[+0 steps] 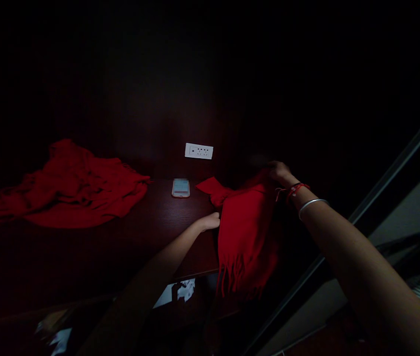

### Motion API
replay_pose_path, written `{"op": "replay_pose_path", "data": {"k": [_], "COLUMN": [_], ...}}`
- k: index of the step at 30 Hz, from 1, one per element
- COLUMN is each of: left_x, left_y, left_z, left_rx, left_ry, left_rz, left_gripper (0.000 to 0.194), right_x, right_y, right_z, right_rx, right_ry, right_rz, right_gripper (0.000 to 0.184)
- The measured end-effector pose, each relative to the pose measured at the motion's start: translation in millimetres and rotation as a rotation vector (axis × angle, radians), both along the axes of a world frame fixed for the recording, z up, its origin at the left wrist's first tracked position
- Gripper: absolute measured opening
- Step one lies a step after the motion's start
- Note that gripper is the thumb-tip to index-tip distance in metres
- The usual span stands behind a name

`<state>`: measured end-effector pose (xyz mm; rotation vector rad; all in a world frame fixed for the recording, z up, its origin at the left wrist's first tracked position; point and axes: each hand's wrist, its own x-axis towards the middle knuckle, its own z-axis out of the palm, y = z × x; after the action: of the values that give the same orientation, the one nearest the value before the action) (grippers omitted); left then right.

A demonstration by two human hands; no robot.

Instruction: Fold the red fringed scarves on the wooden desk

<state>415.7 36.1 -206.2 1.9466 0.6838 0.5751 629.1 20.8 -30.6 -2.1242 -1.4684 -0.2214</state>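
A red fringed scarf (247, 217) hangs partly over the front edge of the dark shelf, its tassels dangling below. My right hand (279, 172) grips the scarf's far right part, fingers closed and partly lost in shadow. At the scarf's left side, my left hand (210, 222) is closed against the cloth, with its fingertips hidden behind the fabric. Bracelets, one red and one silver, circle my right wrist. Farther left lies a crumpled heap of red cloth (83, 190), apart from both hands.
A phone (180, 188) lies on the dark wooden shelf (165, 212) between the two red cloths. On the back panel sits a white power socket (199, 151). Below the shelf are white papers (185, 290). A metal-edged frame (380, 180) slants along the right.
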Motion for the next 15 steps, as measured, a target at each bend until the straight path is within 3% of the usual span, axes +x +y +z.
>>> {"op": "replay_pose_path", "data": {"k": [3, 9, 12, 15], "left_x": [4, 0, -30, -69], "left_y": [-3, 3, 13, 19], "left_z": [0.2, 10.3, 28.3, 59.6], "left_rx": [-0.105, -0.118, -0.165, -0.208], "left_ry": [-0.166, -0.281, -0.366, -0.454], "left_rz": [-0.038, 0.164, 0.317, 0.392], "left_gripper": [0.026, 0.014, 0.008, 0.010], "right_x": [5, 4, 3, -6], "right_y": [2, -6, -7, 0], "right_z": [-6.6, -27.9, -37.4, -40.0], "right_rx": [0.002, 0.018, 0.084, 0.166], "right_ry": [-0.046, -0.087, 0.078, 0.252], "right_rz": [-0.011, 0.012, 0.049, 0.107], "right_gripper": [0.046, 0.038, 0.043, 0.050]}}
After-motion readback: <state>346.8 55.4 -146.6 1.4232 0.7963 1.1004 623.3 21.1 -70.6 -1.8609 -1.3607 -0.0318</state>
